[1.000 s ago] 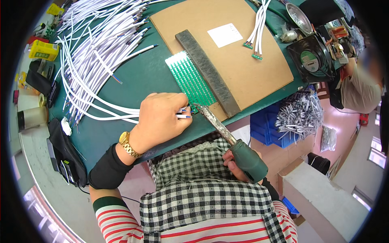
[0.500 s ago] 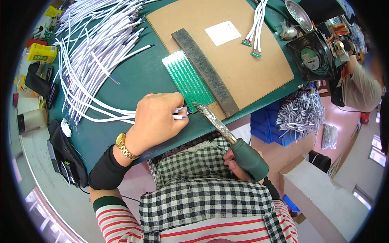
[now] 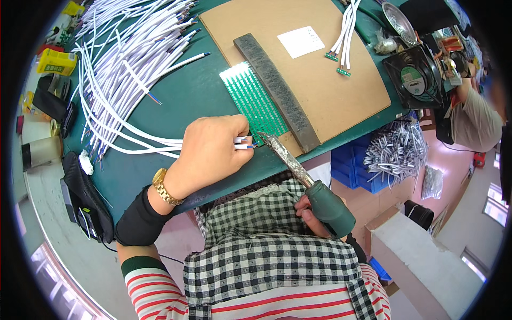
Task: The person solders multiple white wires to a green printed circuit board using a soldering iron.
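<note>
My left hand [image 3: 216, 152] is closed around a few white cables [image 3: 152, 148], whose stripped ends with blue wires poke out past my fingers. Those ends lie at the near corner of a green circuit board panel [image 3: 255, 98] dotted with rows of silvery pads. In my right hand [image 3: 312, 216], partly hidden behind its handle, is a soldering iron [image 3: 329, 209] with a dark green grip. Its scaled metal tip points at the panel's near edge, close to the wire ends; whether it touches I cannot tell. A dark metal bar [image 3: 277, 93] lies along the panel's right side.
A big heap of white cables [image 3: 133, 64] covers the table's left. Several cables with small green boards [image 3: 344, 71] lie on the brown board [image 3: 346, 106]. At the right stand a black fan [image 3: 413, 77] and a metal dish [image 3: 399, 24]; another person's arm [image 3: 474, 120] is beyond.
The wire ends in my left hand have moved slightly right along the panel's near edge, by the iron's tip. Otherwise the whole view has shifted a little.
</note>
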`<state>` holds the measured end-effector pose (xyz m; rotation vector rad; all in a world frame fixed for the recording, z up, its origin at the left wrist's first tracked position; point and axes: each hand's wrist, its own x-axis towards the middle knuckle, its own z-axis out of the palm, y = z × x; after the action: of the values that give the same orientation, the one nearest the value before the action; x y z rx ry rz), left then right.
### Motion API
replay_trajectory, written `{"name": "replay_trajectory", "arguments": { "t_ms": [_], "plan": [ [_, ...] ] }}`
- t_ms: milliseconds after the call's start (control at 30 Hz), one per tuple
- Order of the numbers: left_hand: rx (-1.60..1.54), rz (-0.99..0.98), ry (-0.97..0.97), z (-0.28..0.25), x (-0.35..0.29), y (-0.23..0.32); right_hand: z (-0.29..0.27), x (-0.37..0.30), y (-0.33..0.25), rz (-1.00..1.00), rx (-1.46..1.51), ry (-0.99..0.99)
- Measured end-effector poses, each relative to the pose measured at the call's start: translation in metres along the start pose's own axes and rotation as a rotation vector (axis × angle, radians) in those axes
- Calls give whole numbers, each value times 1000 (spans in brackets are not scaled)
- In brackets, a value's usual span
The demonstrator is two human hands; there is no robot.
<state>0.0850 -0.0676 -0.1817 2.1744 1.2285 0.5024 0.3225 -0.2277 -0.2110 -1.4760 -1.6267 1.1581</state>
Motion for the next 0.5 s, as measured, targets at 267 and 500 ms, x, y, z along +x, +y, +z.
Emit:
{"name": "replay_trajectory", "arguments": {
  "t_ms": [267,500],
  "plan": [
    [34,-29,-1,0,0,3,-2,-2,0,25,67,23],
    [28,-19,-28,-1,0,2,0,-2,2,23,124,-17]
  ]
}}
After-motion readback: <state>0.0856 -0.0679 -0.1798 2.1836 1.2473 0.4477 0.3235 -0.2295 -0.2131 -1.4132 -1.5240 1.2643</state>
